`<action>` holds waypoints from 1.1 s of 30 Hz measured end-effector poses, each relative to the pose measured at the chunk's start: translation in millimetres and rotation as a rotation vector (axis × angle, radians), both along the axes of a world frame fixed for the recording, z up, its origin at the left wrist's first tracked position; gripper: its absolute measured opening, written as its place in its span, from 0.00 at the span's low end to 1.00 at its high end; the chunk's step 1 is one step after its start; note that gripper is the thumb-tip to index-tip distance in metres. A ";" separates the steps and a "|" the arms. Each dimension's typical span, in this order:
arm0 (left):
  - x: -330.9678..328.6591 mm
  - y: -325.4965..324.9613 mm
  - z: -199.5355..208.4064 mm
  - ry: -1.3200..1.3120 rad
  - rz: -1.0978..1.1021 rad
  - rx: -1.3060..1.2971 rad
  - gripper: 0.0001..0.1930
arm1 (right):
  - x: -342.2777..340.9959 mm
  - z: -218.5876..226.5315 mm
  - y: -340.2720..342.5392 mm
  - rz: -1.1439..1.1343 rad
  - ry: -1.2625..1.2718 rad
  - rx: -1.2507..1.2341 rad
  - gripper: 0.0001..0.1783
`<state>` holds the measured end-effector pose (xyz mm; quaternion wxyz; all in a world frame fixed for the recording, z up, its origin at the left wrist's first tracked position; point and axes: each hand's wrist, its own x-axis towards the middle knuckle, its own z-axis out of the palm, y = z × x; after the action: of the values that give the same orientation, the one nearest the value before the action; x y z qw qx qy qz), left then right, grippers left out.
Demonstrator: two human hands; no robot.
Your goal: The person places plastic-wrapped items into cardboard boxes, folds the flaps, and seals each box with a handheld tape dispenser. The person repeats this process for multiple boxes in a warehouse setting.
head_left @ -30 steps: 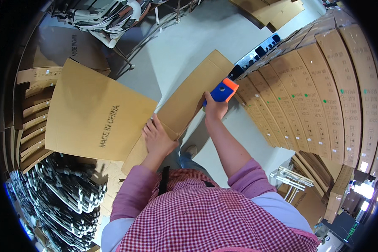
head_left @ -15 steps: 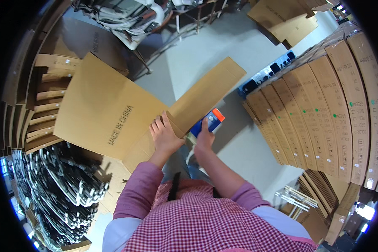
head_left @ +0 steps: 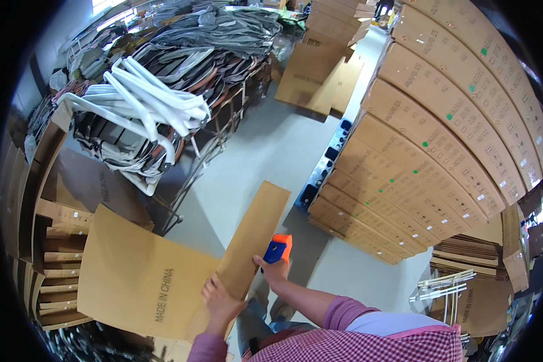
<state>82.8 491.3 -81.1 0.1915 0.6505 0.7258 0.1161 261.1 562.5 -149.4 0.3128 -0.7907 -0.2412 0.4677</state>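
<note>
A flat brown cardboard carton (head_left: 133,271) stands before me with a wide panel at the left and a long narrow flap (head_left: 256,220) reaching up and to the right. My left hand (head_left: 221,300) presses against the carton near the fold where the panel meets the flap, fingers bent over the cardboard. Beside the flap's right edge, my right hand (head_left: 273,273) grips a blue and orange tape dispenser (head_left: 276,251). Its orange end points away from me. The part of the dispenser inside my palm is hidden.
Tall rows of cardboard cartons (head_left: 416,151) stand at the right. A rack piled with grey and white tubular frames (head_left: 157,102) is at the far left. More cartons (head_left: 60,265) are stacked at the left edge, and white tubes (head_left: 443,286) stand at lower right.
The view has tilted up, showing more of the far racks and floor. Both hands and the carton sit lower in the picture; the dispenser stays in my right hand and its orange end is turned more upright.
</note>
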 end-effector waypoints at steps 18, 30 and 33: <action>-39.6 -58.7 -10.4 0.152 0.159 -0.140 0.62 | 74.4 36.3 -16.0 -0.355 -0.051 -0.128 0.32; -8.3 -70.9 -64.2 0.463 -0.038 0.583 0.35 | -61.2 11.3 -18.9 -0.402 0.282 -0.156 0.40; -1.4 -82.2 -92.0 0.379 0.032 0.474 0.28 | -13.7 59.7 -11.9 -0.239 0.155 0.066 0.28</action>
<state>81.3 409.0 -173.1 -0.1062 0.6754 0.7116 0.1617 247.4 550.6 -89.7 0.4100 -0.7644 -0.1356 0.4787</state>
